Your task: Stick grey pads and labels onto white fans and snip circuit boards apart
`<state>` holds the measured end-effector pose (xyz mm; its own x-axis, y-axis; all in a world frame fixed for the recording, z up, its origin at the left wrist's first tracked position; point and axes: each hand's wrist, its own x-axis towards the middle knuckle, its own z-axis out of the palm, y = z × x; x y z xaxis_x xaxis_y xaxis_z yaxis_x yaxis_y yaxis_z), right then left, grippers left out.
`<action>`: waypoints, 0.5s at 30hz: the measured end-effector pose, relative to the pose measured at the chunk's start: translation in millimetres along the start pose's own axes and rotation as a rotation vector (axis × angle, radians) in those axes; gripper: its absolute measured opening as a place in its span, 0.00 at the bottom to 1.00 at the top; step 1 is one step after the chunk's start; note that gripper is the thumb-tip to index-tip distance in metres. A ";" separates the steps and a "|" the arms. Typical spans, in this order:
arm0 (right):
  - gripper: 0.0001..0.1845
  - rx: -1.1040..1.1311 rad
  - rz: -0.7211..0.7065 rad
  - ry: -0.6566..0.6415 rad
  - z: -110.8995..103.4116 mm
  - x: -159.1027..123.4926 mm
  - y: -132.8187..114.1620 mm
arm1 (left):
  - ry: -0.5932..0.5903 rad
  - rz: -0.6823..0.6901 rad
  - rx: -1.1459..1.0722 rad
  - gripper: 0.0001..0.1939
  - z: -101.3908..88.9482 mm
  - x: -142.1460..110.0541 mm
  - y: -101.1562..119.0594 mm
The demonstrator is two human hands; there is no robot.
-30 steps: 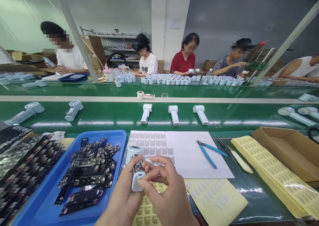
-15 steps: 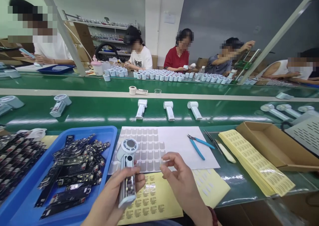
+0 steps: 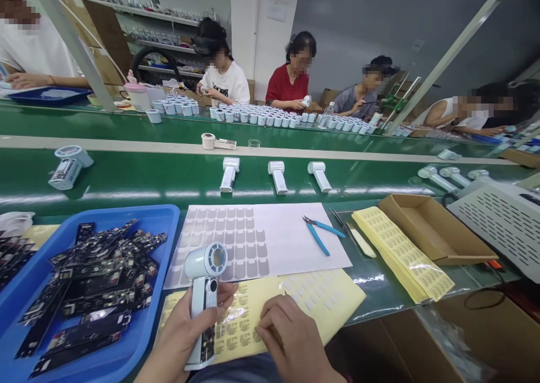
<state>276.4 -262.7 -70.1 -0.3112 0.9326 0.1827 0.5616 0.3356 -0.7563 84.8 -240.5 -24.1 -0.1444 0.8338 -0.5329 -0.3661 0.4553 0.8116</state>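
My left hand (image 3: 182,322) is wrapped round the handle of a light blue handheld fan (image 3: 194,265). Its round head points up, and a circuit board shows in the open side of the handle. My right hand (image 3: 291,335) hovers low over a yellow label sheet (image 3: 230,346), fingertips pinched together; whatever is between them is hidden. Beyond both hands lies a white sheet (image 3: 295,248) with rows of grey stickers on its left part. Another yellow sheet (image 3: 348,293) with small pale stickers peeks out beside the right hand.
On the left stands a blue tray (image 3: 166,242) heaped with circuit boards. Blue-handled cutters (image 3: 318,239), tweezers (image 3: 340,220), a yellow label stack (image 3: 405,253) and a cardboard box (image 3: 459,253) are to the right. Several fans lie on the green belt (image 3: 181,172); co-workers sit opposite.
My right hand has come down from above the white sheet to the yellow label sheet. The fan in my left hand is turned a little and lower. The view has shifted right.
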 end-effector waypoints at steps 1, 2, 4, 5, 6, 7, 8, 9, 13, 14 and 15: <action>0.06 0.063 0.015 -0.009 -2.3 0.0 0.0 | -0.004 0.005 0.007 0.15 -0.4 0.8 -0.5; 0.05 0.152 0.046 -0.019 -5.6 0.3 -1.0 | -0.011 0.007 0.011 0.15 -0.9 1.7 -1.1; 0.05 0.355 0.112 -0.033 -13.4 1.3 -5.2 | -0.020 0.007 0.030 0.15 -2.0 3.4 -2.0; 0.06 0.439 0.133 -0.031 -16.9 2.1 -8.1 | -0.017 0.005 0.048 0.16 -2.4 3.9 -2.0; 0.07 0.498 0.150 -0.017 -19.8 3.2 -11.4 | -0.006 0.000 0.063 0.17 -2.4 3.8 -1.6; 0.08 0.535 0.164 0.006 -21.8 4.9 -15.2 | 0.005 -0.009 0.063 0.18 -1.9 3.2 -0.7; 0.08 0.562 0.177 0.030 -22.9 7.4 -19.5 | 0.009 -0.022 0.044 0.19 -1.1 2.1 0.7; 0.08 0.585 0.190 0.048 -23.2 10.9 -24.4 | 0.008 -0.040 0.009 0.20 0.2 0.5 2.7; 0.07 0.677 0.191 0.018 -20.9 34.0 -49.5 | -0.008 -0.089 -0.143 0.18 7.0 -6.1 13.1; 0.06 0.678 0.189 -0.015 -20.1 41.0 -56.1 | -0.006 -0.088 -0.173 0.17 8.4 -6.6 15.6; 0.05 0.661 0.188 -0.051 -19.5 48.0 -62.1 | -0.003 -0.082 -0.204 0.15 9.5 -6.3 17.9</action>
<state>241.5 -236.2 -2.1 -0.2995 0.9541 -0.0065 0.0291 0.0023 -0.9996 87.9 -234.7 -3.9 -0.1041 0.7977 -0.5940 -0.5552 0.4489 0.7002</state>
